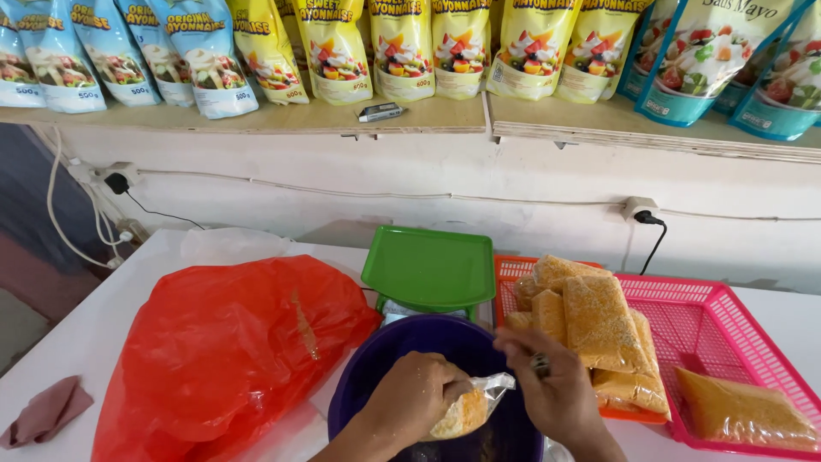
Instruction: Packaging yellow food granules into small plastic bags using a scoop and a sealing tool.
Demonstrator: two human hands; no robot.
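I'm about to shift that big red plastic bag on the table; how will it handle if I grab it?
The red plastic bag would probably be floppy: its thin film is wrinkled and slumped. It bulges broadly, so it may be heavy. The glossy film could slip, so gather its neck.

White wall (479, 184), paint scuffed, a thin cable (342, 190) running along it. Wooden shelf (282, 118) above, lined with standing pouches (333, 47): blue at far left, yellow in the middle, teal at right. 2 wall sockets: 1 at left (120, 175) with a black plug and looped white cords, 1 at right (640, 208) with a black plug. White table (103, 316) below. Even daylight, soft shadows.
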